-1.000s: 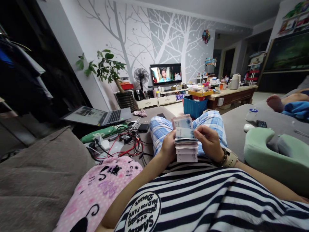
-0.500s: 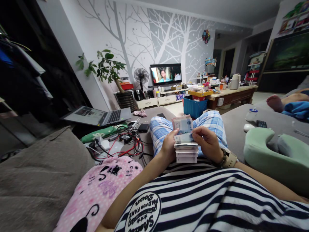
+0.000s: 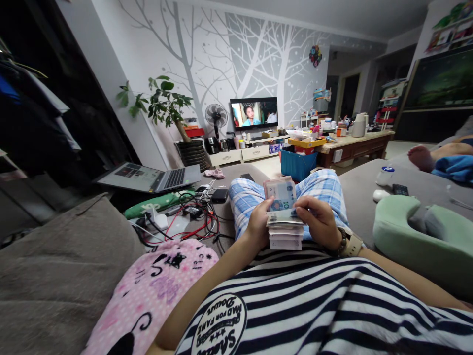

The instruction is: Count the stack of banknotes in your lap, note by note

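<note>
Above my lap, a stack of banknotes (image 3: 280, 193) is clasped in my left hand (image 3: 259, 222), with the thumb along its left edge. The upright notes at the top look bluish, and one shows the number 10. Lower down, several folded-over notes (image 3: 285, 234) hang in layers toward my striped shirt. My right hand (image 3: 318, 219), wearing a watch and a bracelet, pinches the right edge of a bluish note at the fold. Its lower fingers are curled in. My left fingers behind the stack are hidden.
To my left lie a laptop (image 3: 158, 178), tangled cables (image 3: 199, 217) and a pink cushion (image 3: 158, 286). On my right are a green neck pillow (image 3: 397, 224), a white mouse (image 3: 380, 195) and a remote (image 3: 400, 190). Another person's foot (image 3: 421, 158) rests at far right.
The note in my right fingers has folded down toward me, baring more of the note behind with its number 10. My left hand stays in place.
</note>
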